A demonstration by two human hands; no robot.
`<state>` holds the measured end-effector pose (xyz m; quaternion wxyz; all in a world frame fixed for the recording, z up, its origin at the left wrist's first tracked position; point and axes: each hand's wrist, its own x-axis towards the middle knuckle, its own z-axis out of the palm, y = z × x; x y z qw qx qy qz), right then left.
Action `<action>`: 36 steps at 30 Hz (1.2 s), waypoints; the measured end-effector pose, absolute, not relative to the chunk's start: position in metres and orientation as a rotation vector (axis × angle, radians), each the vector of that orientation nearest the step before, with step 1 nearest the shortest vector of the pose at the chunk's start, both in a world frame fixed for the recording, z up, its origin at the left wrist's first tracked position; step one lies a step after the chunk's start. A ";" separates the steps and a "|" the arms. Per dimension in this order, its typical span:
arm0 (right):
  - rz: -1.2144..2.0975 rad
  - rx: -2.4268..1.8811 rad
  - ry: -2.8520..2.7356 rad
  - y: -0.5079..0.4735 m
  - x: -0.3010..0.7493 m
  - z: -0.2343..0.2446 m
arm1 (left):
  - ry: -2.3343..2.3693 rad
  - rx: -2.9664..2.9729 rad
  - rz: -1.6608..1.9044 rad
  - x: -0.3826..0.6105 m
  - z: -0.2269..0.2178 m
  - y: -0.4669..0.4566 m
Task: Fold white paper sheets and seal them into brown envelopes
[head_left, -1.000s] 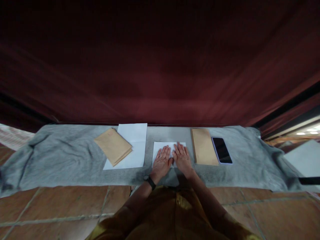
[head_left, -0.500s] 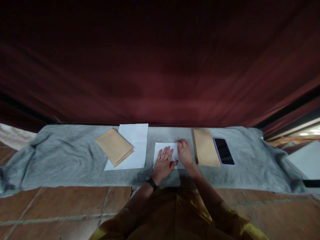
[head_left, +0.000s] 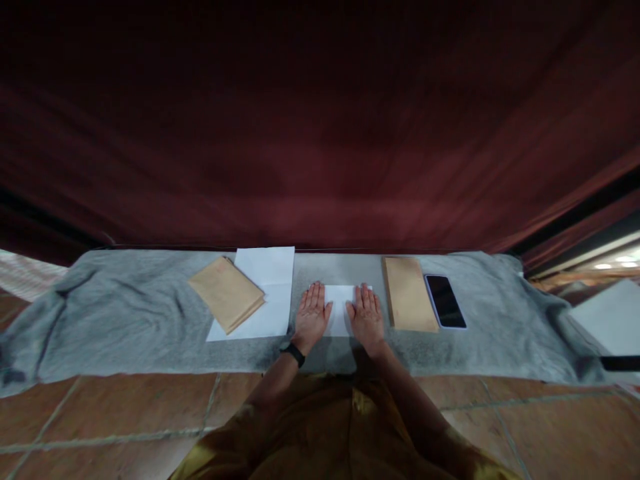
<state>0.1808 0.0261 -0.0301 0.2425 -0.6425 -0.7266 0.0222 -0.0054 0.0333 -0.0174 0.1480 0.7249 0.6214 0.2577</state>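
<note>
As left hand [head_left: 311, 315], right hand [head_left: 367, 315] press paper [head_left: 340, 305] | envelope [head_left: 226, 293] marking illegible

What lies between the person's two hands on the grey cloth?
Head view: a white paper lies between the left hand and the right hand.

One head-worn camera looks forward and steeply down, fairly close, from just behind the near edge of the grey cloth [head_left: 125, 313]. Beyond the cloth's far edge, a red curtain [head_left: 320, 133] fills the upper frame.
</note>
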 end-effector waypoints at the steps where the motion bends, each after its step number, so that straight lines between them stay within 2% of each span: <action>1: 0.052 -1.750 -1.950 0.025 0.182 -0.032 | 1.794 2.071 0.757 -0.007 -0.018 0.035; 7: 0.047 -1.733 -1.894 0.018 0.186 -0.035 | 1.881 2.026 0.825 0.010 -0.018 0.030; 12: 0.041 -1.747 -1.921 0.018 0.186 -0.036 | 1.736 2.193 0.692 0.035 -0.017 0.015; 21: 0.016 -1.757 -1.927 0.019 0.175 -0.028 | 1.829 2.194 0.688 0.001 -0.014 0.011; 27: -0.006 -1.613 -2.183 0.011 0.154 -0.026 | 1.936 2.377 0.459 0.003 -0.016 0.011; 36: -0.103 -1.807 -2.082 -0.003 0.189 -0.033 | 2.026 2.425 0.404 0.006 -0.016 0.011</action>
